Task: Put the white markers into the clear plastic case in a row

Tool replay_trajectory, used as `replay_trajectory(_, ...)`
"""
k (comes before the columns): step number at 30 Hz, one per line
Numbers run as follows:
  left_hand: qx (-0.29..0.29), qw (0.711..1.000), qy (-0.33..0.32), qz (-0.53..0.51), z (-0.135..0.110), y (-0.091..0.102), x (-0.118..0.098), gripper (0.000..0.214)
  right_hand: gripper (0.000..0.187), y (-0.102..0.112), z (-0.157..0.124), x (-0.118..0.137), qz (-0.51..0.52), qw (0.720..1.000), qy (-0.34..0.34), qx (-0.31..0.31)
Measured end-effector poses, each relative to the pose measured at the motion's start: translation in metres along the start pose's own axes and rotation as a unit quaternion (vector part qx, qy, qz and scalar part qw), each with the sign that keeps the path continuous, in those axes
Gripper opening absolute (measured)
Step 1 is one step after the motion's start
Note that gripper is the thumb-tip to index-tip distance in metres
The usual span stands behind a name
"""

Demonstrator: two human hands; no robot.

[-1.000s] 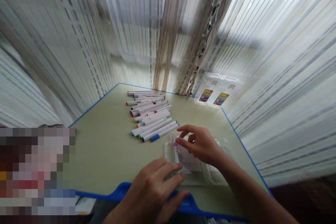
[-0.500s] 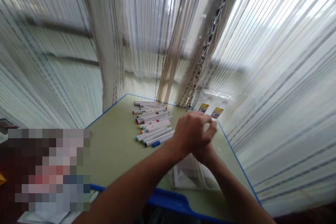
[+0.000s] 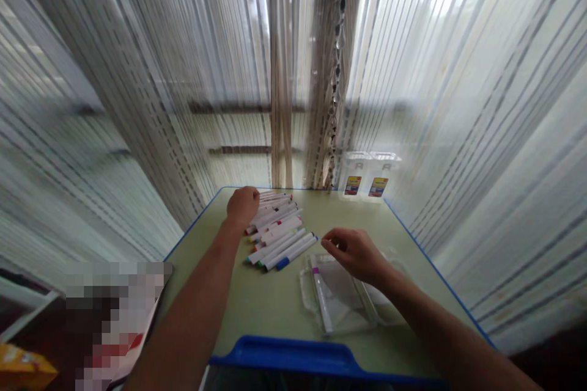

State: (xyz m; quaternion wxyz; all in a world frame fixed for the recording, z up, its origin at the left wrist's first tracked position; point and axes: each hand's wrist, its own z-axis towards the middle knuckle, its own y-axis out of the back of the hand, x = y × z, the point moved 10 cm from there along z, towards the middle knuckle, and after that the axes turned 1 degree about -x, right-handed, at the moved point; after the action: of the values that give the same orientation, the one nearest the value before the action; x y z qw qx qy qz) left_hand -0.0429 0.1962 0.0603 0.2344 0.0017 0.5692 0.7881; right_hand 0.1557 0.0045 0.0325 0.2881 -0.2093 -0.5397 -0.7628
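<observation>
A heap of white markers (image 3: 279, 229) with coloured caps lies across the middle of a pale green table (image 3: 257, 299). My left hand (image 3: 242, 206) reaches out to the far left end of the heap and rests on the markers with its fingers curled; what it grips is hidden. My right hand (image 3: 355, 252) hovers over the top edge of a clear plastic case (image 3: 342, 296), fingers loosely bent and pinched, nothing visible in them. One marker with a purple cap (image 3: 321, 300) lies inside the case at its left side.
The table has a blue rim (image 3: 293, 351) with a raised blue handle at the near edge. Two clear packs with yellow and red labels (image 3: 367, 180) stand at the far right corner. Striped sheer curtains hang close around the table.
My left hand left the near edge of the case, crossed over the right hand and now rests on the far end of the marker heap. The view tilted up.
</observation>
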Motion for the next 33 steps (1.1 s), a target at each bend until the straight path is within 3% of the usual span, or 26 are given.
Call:
replay_trajectory(9, 0.039, 0.998, -0.043, 0.025, 0.007, -0.035, 0.013, 0.033, 0.022, -0.003, 0.001, 0.000, -0.008, 1.000, 0.004, 0.014)
replay_trajectory(33, 0.067, 0.993, -0.094, -0.006, 0.005, -0.050, -0.002, 0.034, 0.022, -0.007, 0.000, 0.000, -0.028, 0.999, 0.015, 0.033)
